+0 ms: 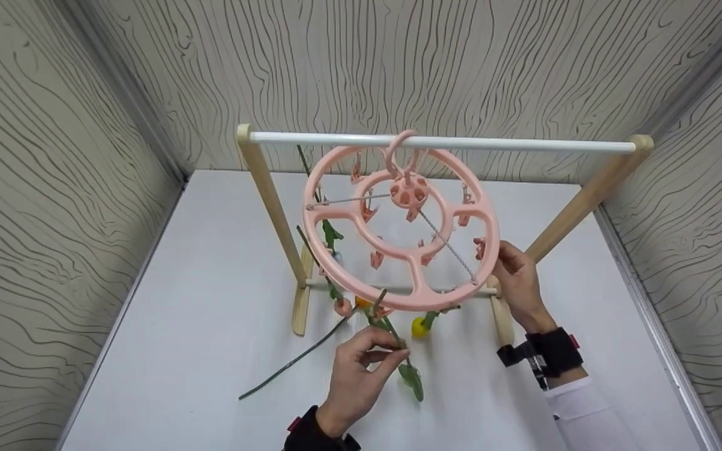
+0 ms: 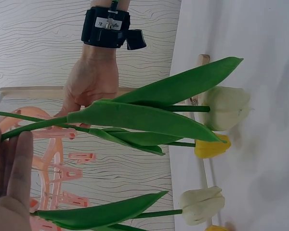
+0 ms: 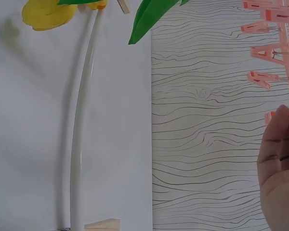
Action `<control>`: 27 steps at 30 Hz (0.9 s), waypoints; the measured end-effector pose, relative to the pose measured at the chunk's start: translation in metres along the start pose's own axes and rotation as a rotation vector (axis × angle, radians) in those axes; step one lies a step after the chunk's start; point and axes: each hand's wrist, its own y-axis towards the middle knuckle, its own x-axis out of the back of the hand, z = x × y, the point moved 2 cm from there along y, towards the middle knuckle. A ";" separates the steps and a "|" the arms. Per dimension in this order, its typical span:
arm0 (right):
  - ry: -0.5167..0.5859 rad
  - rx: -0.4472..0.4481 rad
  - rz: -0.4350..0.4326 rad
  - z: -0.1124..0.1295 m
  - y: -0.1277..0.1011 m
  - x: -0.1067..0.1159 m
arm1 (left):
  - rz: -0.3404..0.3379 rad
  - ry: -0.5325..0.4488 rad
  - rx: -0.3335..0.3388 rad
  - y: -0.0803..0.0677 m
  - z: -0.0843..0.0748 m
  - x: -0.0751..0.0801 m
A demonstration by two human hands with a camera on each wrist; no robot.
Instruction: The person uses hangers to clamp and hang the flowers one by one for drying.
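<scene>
Hanging upside down from the round pink plastic clip hanger [image 1: 402, 220], a green-stemmed artificial tulip [image 1: 392, 329] is pinched at its stem by the left hand [image 1: 355, 376] just below the hanger's near rim. The right hand [image 1: 517, 282] curls on that rim's right side, steadying it. Tugging the stem could pop it from its peg or swing the hanger, shaking down neighbouring yellow tulips [image 1: 420, 326] beneath the rim.

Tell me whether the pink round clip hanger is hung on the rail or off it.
Hung: the pink round clip hanger's hook loops over the white rail.
</scene>
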 end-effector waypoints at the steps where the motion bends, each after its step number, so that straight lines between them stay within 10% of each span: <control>1: 0.014 0.005 0.007 0.000 0.000 0.000 | 0.000 0.000 0.003 0.000 0.000 0.000; 27: -0.004 0.055 0.075 0.018 -0.021 -0.012 | 0.033 0.022 -0.016 -0.002 -0.008 -0.002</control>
